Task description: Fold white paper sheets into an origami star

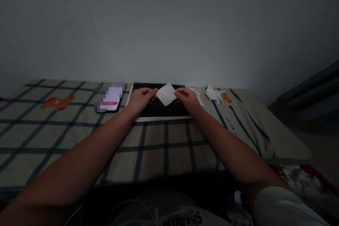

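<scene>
A small white square of paper (166, 94) is held up by two opposite corners, turned like a diamond. My left hand (141, 99) pinches its left corner and my right hand (186, 98) pinches its right corner. Both hands hover just above a black board (162, 110) that lies flat on the checked cloth (79, 127). A pale ruler (164, 118) runs along the board's near edge.
A phone with a lit screen (111, 98) lies left of the board. Folded white paper shapes (214, 94) and paper scraps (196, 92) sit to the right, near an orange bear print (226, 97). A grey wall rises behind; the covered surface drops off at right.
</scene>
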The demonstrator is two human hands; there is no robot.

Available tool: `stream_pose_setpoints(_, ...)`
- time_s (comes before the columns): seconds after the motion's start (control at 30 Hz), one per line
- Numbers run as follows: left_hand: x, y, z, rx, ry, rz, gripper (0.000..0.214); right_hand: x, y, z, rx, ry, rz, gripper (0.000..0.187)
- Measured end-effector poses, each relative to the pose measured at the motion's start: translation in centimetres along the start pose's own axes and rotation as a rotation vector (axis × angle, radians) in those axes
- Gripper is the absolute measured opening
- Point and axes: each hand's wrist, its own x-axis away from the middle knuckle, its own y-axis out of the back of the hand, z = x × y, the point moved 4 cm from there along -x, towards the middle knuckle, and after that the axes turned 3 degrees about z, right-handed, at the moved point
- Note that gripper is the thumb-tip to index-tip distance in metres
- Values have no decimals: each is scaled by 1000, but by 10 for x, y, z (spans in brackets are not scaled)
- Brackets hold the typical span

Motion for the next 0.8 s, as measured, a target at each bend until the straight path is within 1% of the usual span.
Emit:
stream_pose_setpoints(0.07, -1, 0, 2, 13, 1, -4, 28, 0, 2, 3, 80, 43, -21, 25)
stream_pose_setpoints(0.2, -2, 0, 4, 12, -12, -22, 26, 2, 5, 12, 329, 210, -76, 16)
stream_pose_setpoints(0.3, 1, 0, 0, 1, -30, -29, 25, 3, 5, 14, 415, 250, -76, 16)
stream_pose_setpoints(0.43, 5, 0, -4, 1, -16, -34, 20, 3, 3, 12, 405, 246, -53, 20)
stream_pose_setpoints(0.5, 5, -2, -3, 15, -17, -25, 18, 3, 4, 10, 367, 223, -45, 21)
stream_pose_setpoints(0.67, 3, -4, 3, 41, -65, -7, 21, 2, 5, 1, 215, 91, -24, 28)
stream_pose_setpoints(0.8, 1, -6, 4, 33, -91, 22, 21, -1, 3, -6, 106, 17, -31, 39)
